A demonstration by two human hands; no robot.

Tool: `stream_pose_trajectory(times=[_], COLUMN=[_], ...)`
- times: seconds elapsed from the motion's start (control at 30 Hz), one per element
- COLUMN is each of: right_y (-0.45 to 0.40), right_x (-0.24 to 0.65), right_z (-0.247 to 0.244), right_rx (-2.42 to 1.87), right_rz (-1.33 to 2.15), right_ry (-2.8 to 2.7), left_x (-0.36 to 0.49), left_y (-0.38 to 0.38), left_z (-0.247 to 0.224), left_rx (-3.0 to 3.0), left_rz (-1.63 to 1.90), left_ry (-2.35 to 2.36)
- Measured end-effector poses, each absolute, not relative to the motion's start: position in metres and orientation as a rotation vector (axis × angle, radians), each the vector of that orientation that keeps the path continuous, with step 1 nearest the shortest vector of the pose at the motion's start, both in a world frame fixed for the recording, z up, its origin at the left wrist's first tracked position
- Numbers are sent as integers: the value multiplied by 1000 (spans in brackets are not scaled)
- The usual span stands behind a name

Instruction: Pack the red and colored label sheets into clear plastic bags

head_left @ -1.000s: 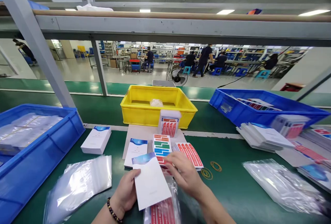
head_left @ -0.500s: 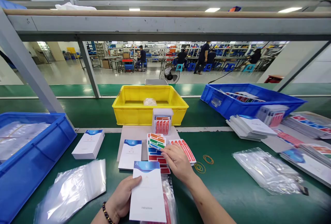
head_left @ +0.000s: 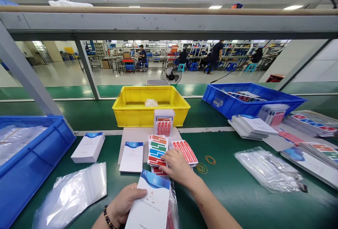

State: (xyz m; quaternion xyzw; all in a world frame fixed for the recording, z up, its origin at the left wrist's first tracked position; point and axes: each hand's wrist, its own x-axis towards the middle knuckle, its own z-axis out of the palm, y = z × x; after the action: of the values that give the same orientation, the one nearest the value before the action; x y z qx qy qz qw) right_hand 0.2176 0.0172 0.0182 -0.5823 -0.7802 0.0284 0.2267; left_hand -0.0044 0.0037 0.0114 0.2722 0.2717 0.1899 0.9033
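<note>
My left hand is closed on a white instruction booklet with a blue band along its top, thumb on the front. My right hand pinches the right edge of a sticker sheet printed in orange, green, blue and red. That sheet lies over a pile of similar sheets; the fingertips are partly hidden. To the right of it is a stack of red-striped sticker sheets, close to my right hand. A stack of booklets stands left of the sheets. Under the held booklet, a clear bag shows partly.
Behind the stacks are an upright clear box of stickers and a yellow bin. Blue bins flank the bench. Clear plastic bags, more booklets and rubber bands lie around. A metal frame crosses above.
The sticker sheet at my right fingers has come down and shows more of its face. My left hand's booklet has tilted clockwise and sits slightly lower. The view has shifted a little.
</note>
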Motion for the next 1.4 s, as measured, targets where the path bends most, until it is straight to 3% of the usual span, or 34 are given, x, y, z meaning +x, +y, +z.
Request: stream_pose_trajectory(times=[0.17,0.33,0.53,0.67,0.87,1.13,1.4], right_y=[21,-6,-38,-19,0,4,1], right_x=[230,217,201,240,273,254,264], right_z=[20,52,69,47,21,21,24], right_rx=[-1381,-1154,-944,-1402,-2008,-2156,-2172], right_rz=[-71,-271,114,-39,-197,-448,-260], right_ry=[-1969,-1807,-2240,-1939,-1904,-1880,-1906], left_x=[-4,1,10,11,11,12,11], left_y=[4,6,8,8,6,5,6], left_z=[12,13,24,28,29,34,29], left_rx=[536,410,263,331,336,343,351], left_rz=[404,493,522,538,526,498,518], left_ry=[573,549,546,856,912,941,892])
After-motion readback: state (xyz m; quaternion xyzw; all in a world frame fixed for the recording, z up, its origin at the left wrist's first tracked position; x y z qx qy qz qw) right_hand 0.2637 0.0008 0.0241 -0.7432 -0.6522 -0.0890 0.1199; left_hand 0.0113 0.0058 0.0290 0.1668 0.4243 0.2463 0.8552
